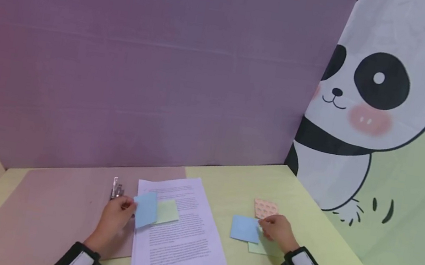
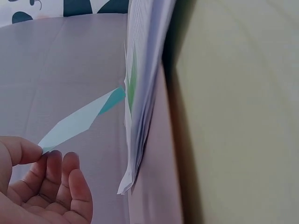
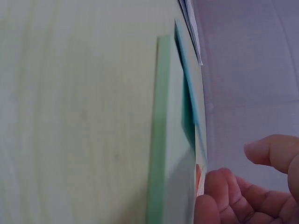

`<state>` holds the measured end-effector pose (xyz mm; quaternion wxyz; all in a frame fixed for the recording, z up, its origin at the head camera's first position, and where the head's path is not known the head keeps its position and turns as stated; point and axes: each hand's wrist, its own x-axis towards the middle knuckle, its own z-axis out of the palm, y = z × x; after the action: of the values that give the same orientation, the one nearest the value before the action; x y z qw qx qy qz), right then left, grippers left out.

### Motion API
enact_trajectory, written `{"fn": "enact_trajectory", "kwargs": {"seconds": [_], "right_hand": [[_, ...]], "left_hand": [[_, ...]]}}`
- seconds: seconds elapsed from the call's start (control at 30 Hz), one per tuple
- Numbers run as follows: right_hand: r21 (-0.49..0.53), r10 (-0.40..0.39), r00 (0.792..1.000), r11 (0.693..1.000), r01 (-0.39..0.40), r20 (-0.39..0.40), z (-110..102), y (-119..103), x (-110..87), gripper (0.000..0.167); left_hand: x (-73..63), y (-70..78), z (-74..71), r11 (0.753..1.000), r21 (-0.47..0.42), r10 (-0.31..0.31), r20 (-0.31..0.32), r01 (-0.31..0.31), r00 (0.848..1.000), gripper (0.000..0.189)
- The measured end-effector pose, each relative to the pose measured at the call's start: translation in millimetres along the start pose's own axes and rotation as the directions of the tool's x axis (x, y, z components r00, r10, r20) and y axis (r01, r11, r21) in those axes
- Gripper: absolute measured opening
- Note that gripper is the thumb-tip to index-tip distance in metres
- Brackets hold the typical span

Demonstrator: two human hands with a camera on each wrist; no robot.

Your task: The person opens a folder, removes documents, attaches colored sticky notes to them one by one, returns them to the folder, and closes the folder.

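My left hand (image 1: 116,215) pinches a blue sticky note (image 1: 145,210) at its left edge, between thumb and index finger. The note tilts up over a stack of printed paper (image 1: 186,244), its far end right at the sheets in the left wrist view. Beside it on the top page lies a pale green sticky note (image 1: 168,212). My right hand (image 1: 279,231) is at the upper right corner of another blue sticky note (image 1: 245,229), which overlaps a thick green sticky pad (image 3: 159,126). In the right wrist view its thumb stands apart from the curled fingers, with nothing between them.
A pink patterned pad (image 1: 266,208) lies just behind the right hand. Shiny metal objects (image 1: 117,187) stand behind the left hand on a pink mat (image 1: 57,219). A purple cloth wall (image 1: 143,70) closes off the table's back; a panda-printed wall (image 1: 363,128) borders the right.
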<state>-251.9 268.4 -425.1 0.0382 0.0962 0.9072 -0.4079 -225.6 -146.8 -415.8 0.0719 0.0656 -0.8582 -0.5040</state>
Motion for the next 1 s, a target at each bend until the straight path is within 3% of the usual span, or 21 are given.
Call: {"fn": "enact_trajectory", "kwargs": {"seconds": [0.1,0.43,0.67,0.83,1.0], "right_hand": [[0.002,0.023,1.0,1.0,-0.023,-0.002,-1.6,-1.3,-0.2,0.024],[0.062,-0.007,1.0,0.998,0.007,-0.001,4.7,-11.2,2.6,0.024],[0.111,-0.078,0.997,0.991,0.078,-0.008,14.2,-21.5,3.5,0.023],[0.18,-0.109,0.994,0.978,0.102,0.028,23.2,-36.2,-2.2,0.024],[0.219,-0.156,0.984,0.967,0.134,0.089,33.8,-54.2,-9.3,0.024]], "left_hand": [[-0.6,1.5,-0.4,1.0,0.004,-0.002,0.004,0.002,1.0,0.017],[-2.7,9.9,-1.0,1.0,0.005,0.021,0.009,-0.021,1.0,0.016],[-3.7,17.1,-2.0,1.0,-0.002,0.002,0.016,-0.002,1.0,0.016],[-6.7,22.1,-1.1,0.996,0.019,0.09,0.008,-0.09,0.996,0.018],[-10.5,29.2,5.5,0.969,0.123,0.22,-0.03,-0.215,0.975,0.016]]}}
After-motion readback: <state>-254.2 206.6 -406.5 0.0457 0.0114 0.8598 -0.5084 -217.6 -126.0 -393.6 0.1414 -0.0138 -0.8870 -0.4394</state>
